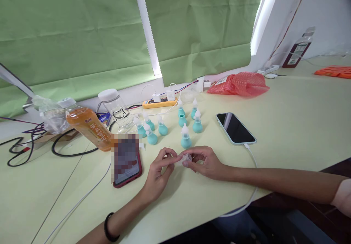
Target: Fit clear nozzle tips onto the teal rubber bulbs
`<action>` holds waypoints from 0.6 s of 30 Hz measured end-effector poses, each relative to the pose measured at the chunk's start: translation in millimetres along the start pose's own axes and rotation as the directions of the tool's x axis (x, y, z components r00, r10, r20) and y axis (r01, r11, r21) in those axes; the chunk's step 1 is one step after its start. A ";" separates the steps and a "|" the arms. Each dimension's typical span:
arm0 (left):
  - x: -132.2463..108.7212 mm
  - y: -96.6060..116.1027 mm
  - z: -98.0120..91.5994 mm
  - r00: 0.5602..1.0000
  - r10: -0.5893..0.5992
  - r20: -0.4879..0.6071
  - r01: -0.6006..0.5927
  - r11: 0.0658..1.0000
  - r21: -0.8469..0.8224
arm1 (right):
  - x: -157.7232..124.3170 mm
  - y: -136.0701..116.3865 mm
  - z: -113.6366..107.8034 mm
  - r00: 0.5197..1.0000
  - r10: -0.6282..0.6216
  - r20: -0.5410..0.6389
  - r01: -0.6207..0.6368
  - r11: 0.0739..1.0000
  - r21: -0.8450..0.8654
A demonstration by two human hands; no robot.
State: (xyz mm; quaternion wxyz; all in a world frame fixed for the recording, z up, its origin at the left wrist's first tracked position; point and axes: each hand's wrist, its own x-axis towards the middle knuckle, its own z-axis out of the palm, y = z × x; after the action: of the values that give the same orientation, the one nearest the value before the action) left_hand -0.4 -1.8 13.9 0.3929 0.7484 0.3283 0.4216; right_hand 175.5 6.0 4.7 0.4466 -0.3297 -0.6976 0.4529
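Just in front of the bulbs, my right hand [205, 160] pinches a small clear plastic nozzle [187, 157] between thumb and fingers. From the other side, the fingertips of my left hand [161, 169] close in on the nozzle's left end, hiding part of it; its fingers are bent. Beyond my hands stand several teal squeeze bulbs, most topped with clear pointed nozzles, like nasal aspirators. The nearest capped bulb [186, 141] is upright. Behind it, one bulb [182, 120] shows a bare open neck. More capped bulbs [152, 138] are grouped to the left.
A red-cased phone [128, 172] lies left of my hands, and a charging phone [236, 128] lies right. Behind are an orange liquid bottle [89, 127], a clear jar [116, 110], a power strip [160, 103] and red bubble wrap [241, 84]. Cables trail across the left side.
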 end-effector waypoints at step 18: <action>3.0 11.8 5.1 0.945 -0.324 0.049 0.319 0.874 -0.367 | -0.3 7.7 -1.0 0.982 -0.182 0.051 0.186 0.977 -0.108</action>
State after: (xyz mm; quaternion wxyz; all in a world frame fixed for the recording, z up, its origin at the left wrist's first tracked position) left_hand 7.3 -6.6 23.5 0.5890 0.5930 0.3653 0.4100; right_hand 177.0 8.9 -2.3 0.4530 -0.2791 -0.7585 0.3762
